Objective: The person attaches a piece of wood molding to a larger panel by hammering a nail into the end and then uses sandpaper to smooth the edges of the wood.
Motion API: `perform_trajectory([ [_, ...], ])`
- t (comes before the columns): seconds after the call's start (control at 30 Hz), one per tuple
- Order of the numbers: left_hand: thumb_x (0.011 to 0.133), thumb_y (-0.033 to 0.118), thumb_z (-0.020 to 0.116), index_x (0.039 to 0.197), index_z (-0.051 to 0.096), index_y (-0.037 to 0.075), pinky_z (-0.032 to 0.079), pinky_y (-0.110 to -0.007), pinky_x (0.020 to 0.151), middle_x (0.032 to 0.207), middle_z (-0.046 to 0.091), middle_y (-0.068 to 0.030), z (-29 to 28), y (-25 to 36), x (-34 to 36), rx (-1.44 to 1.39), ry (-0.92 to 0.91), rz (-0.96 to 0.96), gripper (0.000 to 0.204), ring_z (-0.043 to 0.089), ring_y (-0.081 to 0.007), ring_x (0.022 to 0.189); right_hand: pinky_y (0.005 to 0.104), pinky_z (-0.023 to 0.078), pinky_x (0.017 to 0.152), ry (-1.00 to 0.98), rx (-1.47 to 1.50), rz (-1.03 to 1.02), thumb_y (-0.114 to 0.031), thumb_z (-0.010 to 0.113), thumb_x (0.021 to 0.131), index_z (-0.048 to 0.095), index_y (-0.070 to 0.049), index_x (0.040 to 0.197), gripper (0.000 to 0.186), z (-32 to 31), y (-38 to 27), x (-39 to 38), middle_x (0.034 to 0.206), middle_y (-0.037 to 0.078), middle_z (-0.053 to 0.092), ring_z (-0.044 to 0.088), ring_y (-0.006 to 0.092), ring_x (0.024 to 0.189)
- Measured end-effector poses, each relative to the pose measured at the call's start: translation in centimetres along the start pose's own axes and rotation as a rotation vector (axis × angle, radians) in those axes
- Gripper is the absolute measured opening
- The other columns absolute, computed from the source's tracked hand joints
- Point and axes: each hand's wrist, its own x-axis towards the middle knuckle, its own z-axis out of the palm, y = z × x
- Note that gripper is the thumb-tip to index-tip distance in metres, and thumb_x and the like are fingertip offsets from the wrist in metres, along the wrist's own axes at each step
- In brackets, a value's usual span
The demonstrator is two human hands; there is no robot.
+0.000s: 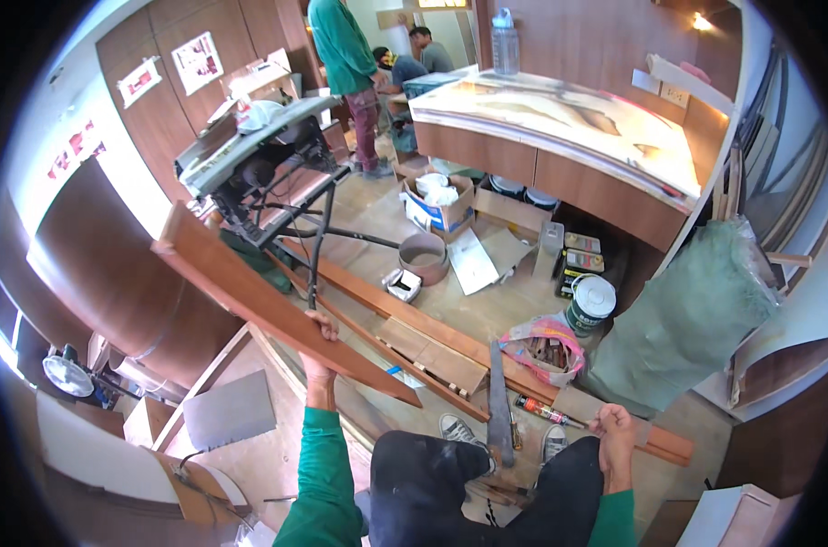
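Note:
My left hand [321,356] grips a long reddish-brown wooden board [250,301], raised and slanting from the upper left down toward the middle. My right hand [616,438] is closed beside my right knee, at a long plank [678,448] on the floor; what its fingers hold is unclear. Just left of it lies a printed tube [541,410] with a thin tip. A long grey tapered piece [499,387] lies crosswise between my shoes. Under the raised board, narrow wooden strips [423,369] lie lengthwise on the floor.
A machine on a folding stand [250,155] stands upper left; nearby people [341,55] work behind. A lit counter [550,118] spans the back. A box [437,210], white bucket [591,296], pink sack [555,335] and green roll [678,310] stand ahead and right. A fan [67,372] is far left.

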Motion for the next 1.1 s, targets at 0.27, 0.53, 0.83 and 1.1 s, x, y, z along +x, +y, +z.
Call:
perform_trajectory([
  [0.27,0.110,0.033,0.046,0.093,0.051,0.011,0.040,-0.026,0.055,0.077,0.049,-0.0019,5.9,1.9,-3.9,0.072,0.115,0.051,0.029,0.046,-0.0127,0.061,0.0270,0.052,0.067,-0.042,0.006,-0.114,-0.027,0.062,0.106,0.060,-0.010,0.103,0.017,-0.5,-0.6,-1.6,0.088,0.002,0.066,0.061,0.0111,0.070],
  [0.53,0.108,0.029,0.050,0.089,0.048,0.011,0.042,-0.027,0.063,0.075,0.048,-0.0029,16.0,7.1,-8.3,0.277,-0.313,0.137,0.026,0.047,-0.0139,0.068,0.0277,0.052,0.073,0.063,-0.139,-0.325,-0.022,0.055,0.108,0.058,-0.004,0.104,0.019,-4.1,-1.7,-6.3,0.084,0.005,0.066,0.062,0.0122,0.073],
  [0.83,0.100,0.018,0.062,0.101,0.057,0.008,0.049,-0.024,0.066,0.090,0.056,-0.0016,31.6,10.3,-12.6,-0.183,-0.411,-0.273,0.012,0.053,-0.0134,0.077,0.0274,0.053,0.080,0.178,-0.107,-0.362,-0.017,0.057,0.108,0.060,-0.002,0.102,0.016,-7.9,-5.6,-15.2,0.092,0.008,0.071,0.066,0.0130,0.080],
  [1.1,0.098,0.009,0.059,0.090,0.051,0.007,0.040,-0.025,0.060,0.077,0.049,-0.0020,35.6,-1.1,-19.3,-0.286,-0.646,-0.352,0.011,0.048,-0.0124,0.068,0.0252,0.049,0.076,0.314,-0.296,-0.391,-0.017,0.055,0.109,0.059,-0.002,0.103,0.016,-11.3,-5.4,-17.2,0.093,0.005,0.071,0.059,0.0085,0.076],
])
